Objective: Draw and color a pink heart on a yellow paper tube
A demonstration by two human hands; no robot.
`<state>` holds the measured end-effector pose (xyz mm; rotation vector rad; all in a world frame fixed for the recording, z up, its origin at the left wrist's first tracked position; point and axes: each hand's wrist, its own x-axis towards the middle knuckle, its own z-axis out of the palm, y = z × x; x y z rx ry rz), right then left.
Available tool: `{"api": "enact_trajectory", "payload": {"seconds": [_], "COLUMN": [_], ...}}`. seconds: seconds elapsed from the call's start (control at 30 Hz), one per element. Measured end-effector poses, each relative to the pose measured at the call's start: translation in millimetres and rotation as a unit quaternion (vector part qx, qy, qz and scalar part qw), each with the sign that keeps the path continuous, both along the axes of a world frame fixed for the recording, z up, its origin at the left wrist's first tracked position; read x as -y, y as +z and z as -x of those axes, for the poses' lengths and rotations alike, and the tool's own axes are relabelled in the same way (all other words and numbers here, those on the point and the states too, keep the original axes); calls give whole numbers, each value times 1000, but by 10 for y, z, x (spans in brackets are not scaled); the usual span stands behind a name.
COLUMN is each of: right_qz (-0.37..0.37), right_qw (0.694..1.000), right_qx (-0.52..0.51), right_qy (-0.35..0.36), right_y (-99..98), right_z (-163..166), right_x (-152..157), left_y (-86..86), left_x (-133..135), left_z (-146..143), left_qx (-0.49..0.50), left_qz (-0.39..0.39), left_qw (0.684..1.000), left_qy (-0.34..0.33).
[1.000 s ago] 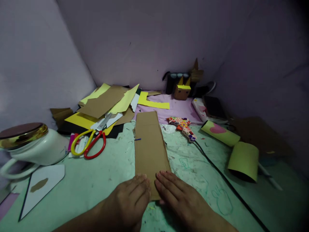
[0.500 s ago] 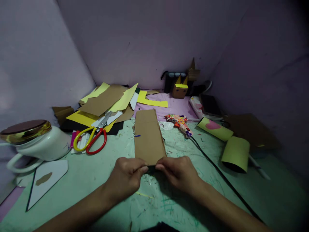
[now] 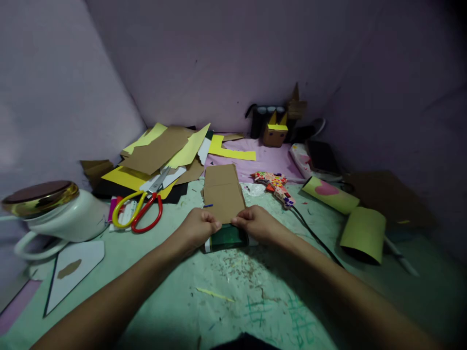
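A brown cardboard strip [image 3: 224, 192] lies lengthwise in front of me, with a crease across its far part and a short blue mark at its left edge. Its near end is pinched at the left corner by my left hand [image 3: 200, 227] and at the right corner by my right hand [image 3: 256, 222]. That end is folded up and away from me, so a dark green printed face [image 3: 229, 238] with a white edge shows below the fingers. Both hands are closed, thumbs towards each other.
Left are scissors [image 3: 138, 209], paper and cardboard sheets [image 3: 156, 150], a lidded white mug [image 3: 73, 218] and a white cut piece [image 3: 75, 272]. Right are a patterned glue gun [image 3: 273, 185] with a black cord and two yellow-green paper tubes [image 3: 363, 235]. A small cardboard figure [image 3: 274, 136] stands behind.
Both hands have moved away from me, carrying the cardboard's near end up and over. The visible brown part is shorter, and the green printed face has come into view.
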<state>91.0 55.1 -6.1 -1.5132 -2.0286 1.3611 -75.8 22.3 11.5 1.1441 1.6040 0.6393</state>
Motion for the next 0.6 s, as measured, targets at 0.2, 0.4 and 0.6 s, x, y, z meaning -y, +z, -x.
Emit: {"api": "enact_trajectory", "payload": {"seconds": [0.2,0.4,0.6], "right_qz": [20,71,-72], "right_qw": [990,962,975], "right_qx": [-138,-262,-201], "right_qy": [-12,-24,52], "right_y": [57,59,-202], "right_z": [-155,-269,-339], "right_x": [194,409,440], "left_y": [24,12,134], "left_x": [7,75,174], "left_z": [-2,53,164], "left_qx": [46,81,73], "left_qz": [30,20,-29], "left_qw": [998,996,994], "left_qy": [11,-20,-71]}}
